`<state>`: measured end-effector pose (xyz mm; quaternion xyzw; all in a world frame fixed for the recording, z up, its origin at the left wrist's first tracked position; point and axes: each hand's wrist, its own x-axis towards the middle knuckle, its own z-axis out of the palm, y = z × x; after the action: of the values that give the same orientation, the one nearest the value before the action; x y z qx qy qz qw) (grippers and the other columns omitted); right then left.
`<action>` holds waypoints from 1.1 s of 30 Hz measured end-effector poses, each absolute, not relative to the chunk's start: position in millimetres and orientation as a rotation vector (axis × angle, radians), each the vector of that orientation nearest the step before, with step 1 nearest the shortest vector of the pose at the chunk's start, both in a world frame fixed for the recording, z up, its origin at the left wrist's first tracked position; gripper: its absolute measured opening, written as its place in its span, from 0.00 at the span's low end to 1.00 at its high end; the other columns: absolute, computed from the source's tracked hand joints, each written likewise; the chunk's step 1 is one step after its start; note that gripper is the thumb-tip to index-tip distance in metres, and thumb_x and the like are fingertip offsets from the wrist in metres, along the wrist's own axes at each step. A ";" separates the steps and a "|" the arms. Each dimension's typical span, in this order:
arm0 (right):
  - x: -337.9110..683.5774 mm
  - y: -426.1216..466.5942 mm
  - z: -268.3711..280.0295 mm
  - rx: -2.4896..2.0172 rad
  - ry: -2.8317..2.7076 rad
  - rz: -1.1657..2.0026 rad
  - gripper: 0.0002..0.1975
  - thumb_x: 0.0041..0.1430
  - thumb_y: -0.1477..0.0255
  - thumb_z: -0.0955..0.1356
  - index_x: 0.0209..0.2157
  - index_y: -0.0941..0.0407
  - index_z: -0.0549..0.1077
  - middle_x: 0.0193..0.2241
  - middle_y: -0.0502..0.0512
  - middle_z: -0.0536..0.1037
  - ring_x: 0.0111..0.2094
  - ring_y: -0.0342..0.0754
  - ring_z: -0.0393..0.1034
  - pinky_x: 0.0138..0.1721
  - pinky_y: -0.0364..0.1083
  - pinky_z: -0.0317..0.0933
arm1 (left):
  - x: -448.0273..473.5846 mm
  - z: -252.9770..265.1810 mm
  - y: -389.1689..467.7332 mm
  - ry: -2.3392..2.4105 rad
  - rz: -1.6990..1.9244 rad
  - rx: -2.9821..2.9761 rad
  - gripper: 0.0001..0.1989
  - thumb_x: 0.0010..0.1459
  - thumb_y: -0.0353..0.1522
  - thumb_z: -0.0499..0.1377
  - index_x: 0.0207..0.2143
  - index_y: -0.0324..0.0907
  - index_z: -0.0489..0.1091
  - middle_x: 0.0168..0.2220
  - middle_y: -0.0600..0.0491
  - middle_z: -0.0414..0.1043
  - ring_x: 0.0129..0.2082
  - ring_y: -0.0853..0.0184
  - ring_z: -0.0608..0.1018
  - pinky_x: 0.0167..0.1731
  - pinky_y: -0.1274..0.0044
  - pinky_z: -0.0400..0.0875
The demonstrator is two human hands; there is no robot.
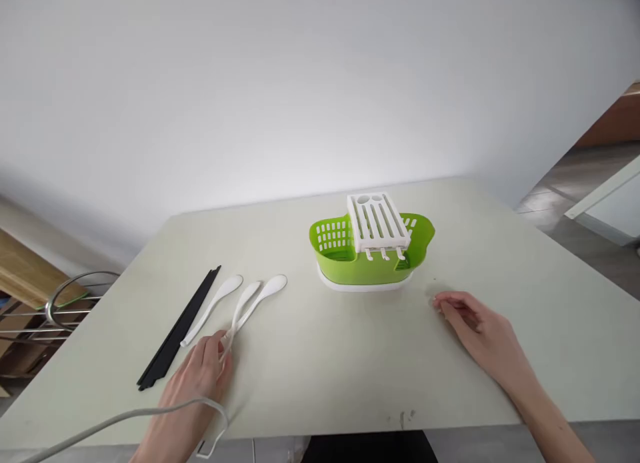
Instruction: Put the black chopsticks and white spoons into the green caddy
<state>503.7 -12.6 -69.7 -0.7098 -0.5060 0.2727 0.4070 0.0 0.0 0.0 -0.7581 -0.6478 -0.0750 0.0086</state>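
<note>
Three white spoons are at the left of the table. My left hand (pixel 197 376) is closed around the handle of the middle spoon (pixel 243 302), whose bowl points away from me. The right-hand spoon (pixel 273 286) lies close beside it, its handle end partly hidden by my fingers. Apart from these, the third spoon (pixel 220 298) rests next to a bundle of black chopsticks (pixel 181 326). My right hand (pixel 477 333) lies on the table at the right, fingers curled with thumb and fingertips together and nothing visible in them. Its nearest object is the green basket (pixel 370 270).
On the basket sits a white slotted rack (pixel 379 223) with hooks at its front. A grey cable (pixel 135 415) crosses in front of my left wrist. A wall (pixel 300 103) stands behind the table (pixel 345 363). Left of the table is a metal wire rack (pixel 60 313).
</note>
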 end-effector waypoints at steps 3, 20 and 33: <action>503.4 -12.5 -69.0 -1.786 -1.278 0.686 0.16 0.66 0.53 0.66 0.43 0.49 0.78 0.44 0.54 0.84 0.45 0.52 0.79 0.39 0.45 0.71 | -2.9 2.4 3.3 -2.031 -0.214 -2.397 0.18 0.71 0.41 0.46 0.54 0.46 0.69 0.41 0.47 0.77 0.37 0.59 0.82 0.31 0.72 0.72; 504.6 -12.9 -70.2 -1.793 -1.277 0.665 0.17 0.66 0.53 0.66 0.43 0.49 0.78 0.44 0.55 0.85 0.44 0.53 0.80 0.39 0.45 0.72 | -5.7 30.5 10.8 -2.148 -0.090 -2.233 0.23 0.71 0.45 0.46 0.51 0.46 0.76 0.45 0.48 0.81 0.35 0.61 0.83 0.29 0.74 0.72; 503.0 -13.3 -67.1 -1.819 -1.268 0.656 0.17 0.65 0.53 0.66 0.43 0.49 0.78 0.45 0.54 0.85 0.45 0.53 0.80 0.38 0.44 0.72 | 0.3 37.0 21.8 -2.125 0.023 -2.190 0.19 0.71 0.43 0.49 0.47 0.48 0.78 0.44 0.48 0.81 0.37 0.58 0.83 0.26 0.72 0.72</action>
<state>503.0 -13.3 -67.1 -0.7200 -0.5018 0.2598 0.4029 0.3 21.8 37.0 -0.7168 -0.6957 0.0074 0.0448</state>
